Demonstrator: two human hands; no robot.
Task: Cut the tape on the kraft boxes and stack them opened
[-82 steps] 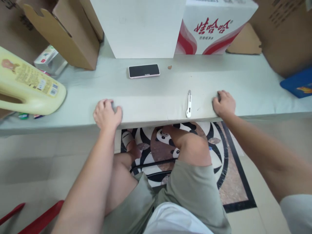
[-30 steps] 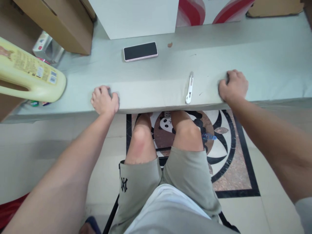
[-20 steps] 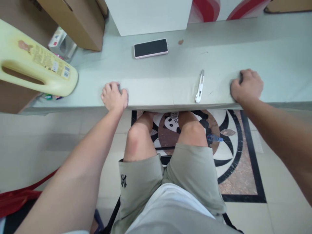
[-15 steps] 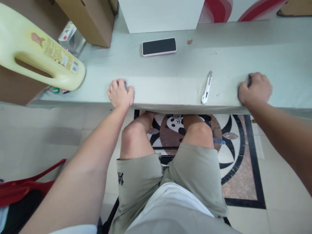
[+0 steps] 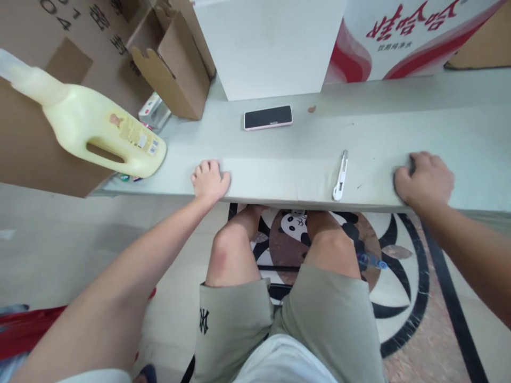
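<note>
My left hand [image 5: 210,181] rests on the table [image 5: 279,170] near its front edge, palm down, fingers a little bent and thumb apart. Nothing shows in it. Farther right, my right hand [image 5: 426,179] lies on the tabletop with its fingers loosely bent and its thumb held away; no object is visible in it. Between the hands, closer to the right one, a white utility knife [image 5: 340,176] lies near the edge, touched by neither. Behind them lies a small flat box-shaped device with a black top [image 5: 268,117].
A large pale yellow jug [image 5: 104,127] stands at the left, beside an open cardboard box [image 5: 175,64] and a small clear-and-white package [image 5: 154,110]. At the back are a white box [image 5: 271,48] and a red-and-white carton [image 5: 399,42]. A plastic bottle [image 5: 369,260] lies on the floor.
The view has tilted up, so the table and its things sit lower in the picture and more of the boxes shows. Both hands stay resting on the table.
</note>
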